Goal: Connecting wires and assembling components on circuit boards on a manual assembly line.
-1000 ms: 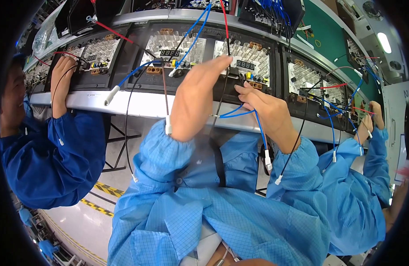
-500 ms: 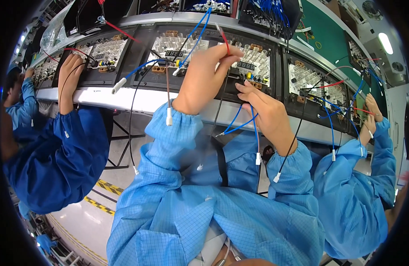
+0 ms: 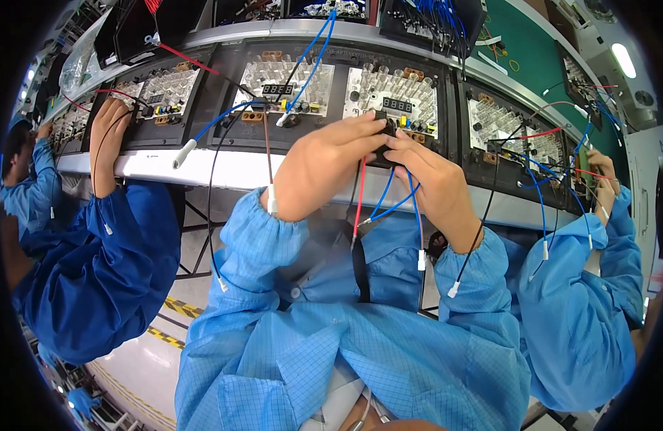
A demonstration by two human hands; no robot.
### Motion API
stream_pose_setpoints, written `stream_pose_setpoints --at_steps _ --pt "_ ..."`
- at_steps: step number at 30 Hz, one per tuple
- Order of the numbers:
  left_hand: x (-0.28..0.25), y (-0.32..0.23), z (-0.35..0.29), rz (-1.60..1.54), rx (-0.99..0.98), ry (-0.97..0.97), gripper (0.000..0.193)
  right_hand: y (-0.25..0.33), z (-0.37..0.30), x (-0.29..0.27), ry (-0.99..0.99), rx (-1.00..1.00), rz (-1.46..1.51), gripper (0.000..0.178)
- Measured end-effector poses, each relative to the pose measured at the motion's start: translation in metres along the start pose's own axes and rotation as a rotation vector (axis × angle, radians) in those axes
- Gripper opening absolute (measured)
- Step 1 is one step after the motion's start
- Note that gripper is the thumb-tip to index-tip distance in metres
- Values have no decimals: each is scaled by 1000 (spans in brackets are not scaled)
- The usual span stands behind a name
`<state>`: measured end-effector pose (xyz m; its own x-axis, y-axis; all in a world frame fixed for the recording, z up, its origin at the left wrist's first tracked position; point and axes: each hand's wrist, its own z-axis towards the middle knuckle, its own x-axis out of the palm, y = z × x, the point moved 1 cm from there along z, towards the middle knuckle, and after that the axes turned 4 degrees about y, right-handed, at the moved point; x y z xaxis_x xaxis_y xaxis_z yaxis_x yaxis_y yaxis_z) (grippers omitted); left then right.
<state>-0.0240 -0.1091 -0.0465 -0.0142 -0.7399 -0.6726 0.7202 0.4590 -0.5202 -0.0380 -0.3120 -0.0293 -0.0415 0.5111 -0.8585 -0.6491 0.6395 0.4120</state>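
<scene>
Left hand (image 3: 323, 159), grip pinched on red wire (image 3: 359, 194), right hand (image 3: 436, 181) at blue wires (image 3: 395, 207), its grip unclear

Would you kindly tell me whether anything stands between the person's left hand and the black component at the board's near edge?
Nothing visible does: the left hand has its fingertips right at the black component. The right hand is just beside it, and the red wire hangs below. Exact contact is unclear.
</scene>
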Motion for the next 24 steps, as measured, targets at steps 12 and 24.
stream_pose_setpoints --at_steps 12,24 --pt "0 -19 -1 67 -88 100 67 3 4 2 -20 42 15 23" --pt "-5 -9 -14 17 -15 50 67 14 3 4 -86 -67 -49 35"
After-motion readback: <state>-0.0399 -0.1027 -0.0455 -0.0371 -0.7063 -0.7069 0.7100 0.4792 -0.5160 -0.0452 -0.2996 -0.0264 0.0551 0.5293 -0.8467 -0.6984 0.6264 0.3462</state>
